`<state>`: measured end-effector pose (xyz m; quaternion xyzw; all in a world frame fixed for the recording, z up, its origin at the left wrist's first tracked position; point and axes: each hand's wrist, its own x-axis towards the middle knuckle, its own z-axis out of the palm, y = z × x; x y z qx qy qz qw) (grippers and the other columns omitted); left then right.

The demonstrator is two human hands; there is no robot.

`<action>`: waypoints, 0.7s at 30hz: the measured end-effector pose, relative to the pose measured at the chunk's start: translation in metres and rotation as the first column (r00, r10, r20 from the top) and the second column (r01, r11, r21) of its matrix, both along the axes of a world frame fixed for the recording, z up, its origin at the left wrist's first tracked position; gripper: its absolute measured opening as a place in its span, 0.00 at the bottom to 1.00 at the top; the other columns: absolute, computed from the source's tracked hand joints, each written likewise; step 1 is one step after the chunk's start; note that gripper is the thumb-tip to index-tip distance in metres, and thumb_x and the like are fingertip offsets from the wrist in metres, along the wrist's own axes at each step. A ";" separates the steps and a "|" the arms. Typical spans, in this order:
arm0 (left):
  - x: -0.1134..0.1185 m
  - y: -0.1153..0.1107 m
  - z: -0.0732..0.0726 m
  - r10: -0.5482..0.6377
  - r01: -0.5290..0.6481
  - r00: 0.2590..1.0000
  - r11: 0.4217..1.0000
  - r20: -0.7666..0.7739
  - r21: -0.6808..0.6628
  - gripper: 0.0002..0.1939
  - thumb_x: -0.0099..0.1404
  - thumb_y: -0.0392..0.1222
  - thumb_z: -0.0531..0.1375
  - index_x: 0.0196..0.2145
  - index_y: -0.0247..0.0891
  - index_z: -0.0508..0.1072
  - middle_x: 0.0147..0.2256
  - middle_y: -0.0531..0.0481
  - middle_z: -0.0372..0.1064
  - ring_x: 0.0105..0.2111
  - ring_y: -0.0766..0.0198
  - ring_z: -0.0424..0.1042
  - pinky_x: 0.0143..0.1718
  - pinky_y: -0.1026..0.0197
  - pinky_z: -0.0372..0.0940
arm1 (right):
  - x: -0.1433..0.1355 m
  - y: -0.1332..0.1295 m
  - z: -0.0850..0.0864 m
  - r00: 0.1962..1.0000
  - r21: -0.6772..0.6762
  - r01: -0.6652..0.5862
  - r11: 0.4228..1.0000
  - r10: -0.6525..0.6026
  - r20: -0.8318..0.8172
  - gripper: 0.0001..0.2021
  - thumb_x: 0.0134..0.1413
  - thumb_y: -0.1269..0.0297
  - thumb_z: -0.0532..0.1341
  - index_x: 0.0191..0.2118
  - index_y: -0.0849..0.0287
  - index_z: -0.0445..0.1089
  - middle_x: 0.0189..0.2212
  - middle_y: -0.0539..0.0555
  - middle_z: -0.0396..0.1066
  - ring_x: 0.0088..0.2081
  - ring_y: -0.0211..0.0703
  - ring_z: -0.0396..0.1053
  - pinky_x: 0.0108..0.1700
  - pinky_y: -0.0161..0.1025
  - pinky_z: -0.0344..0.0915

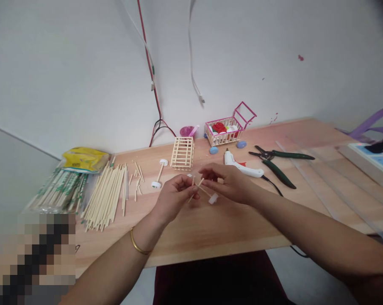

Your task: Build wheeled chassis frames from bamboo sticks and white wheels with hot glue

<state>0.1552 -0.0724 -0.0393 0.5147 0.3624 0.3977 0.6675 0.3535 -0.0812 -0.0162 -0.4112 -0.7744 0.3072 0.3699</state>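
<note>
My left hand [177, 192] pinches a short thin wooden stick [193, 181] between thumb and fingers. Close beside it, my right hand [228, 182] has its fingers closed on another short wooden stick [201, 182], and the two sticks appear to cross. A white piece [213, 199] shows just under my right fingers, at the end of a thin stick; how it joins is partly hidden. Behind my left hand stands a small slatted stick frame [182, 153]. Left of that lies a stick with white round caps [156, 185] on both ends.
Loose wooden sticks [107, 197] and wrapped ones under a yellow packet [85, 159] lie left. A white glue gun [242, 165], green-handled pliers [278, 163] and a power strip [369, 163] are right. A pink-edged stick cart [225, 131] stands at the wall.
</note>
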 end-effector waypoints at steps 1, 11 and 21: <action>0.001 -0.001 0.000 -0.015 0.015 1.000 1.000 -0.010 0.011 0.12 0.54 0.40 0.67 0.29 0.34 0.67 0.24 0.54 0.69 0.24 0.70 0.69 0.27 0.67 0.62 | 0.001 0.001 -0.001 1.000 -0.024 -0.030 0.999 0.030 -0.004 0.10 0.57 0.63 0.58 0.43 0.58 0.69 0.33 0.51 0.72 0.33 0.37 0.68 0.35 0.35 0.65; -0.013 0.001 0.018 0.236 0.034 0.819 0.890 -0.524 0.454 0.06 0.63 0.40 0.56 0.33 0.36 0.70 0.25 0.54 0.65 0.25 0.69 0.64 0.27 0.66 0.57 | 0.017 0.016 -0.007 0.994 -0.268 -0.035 0.963 0.006 -0.108 0.06 0.56 0.61 0.57 0.34 0.58 0.65 0.29 0.50 0.69 0.32 0.38 0.69 0.37 0.38 0.66; -0.015 0.000 0.012 0.258 0.381 0.603 0.738 -0.755 0.557 0.03 0.62 0.36 0.56 0.31 0.37 0.68 0.29 0.50 0.67 0.31 0.63 0.65 0.33 0.61 0.57 | 0.016 0.022 -0.017 0.987 -0.418 -0.020 0.908 -0.049 -0.154 0.06 0.57 0.61 0.56 0.32 0.56 0.61 0.31 0.51 0.71 0.33 0.39 0.73 0.39 0.43 0.71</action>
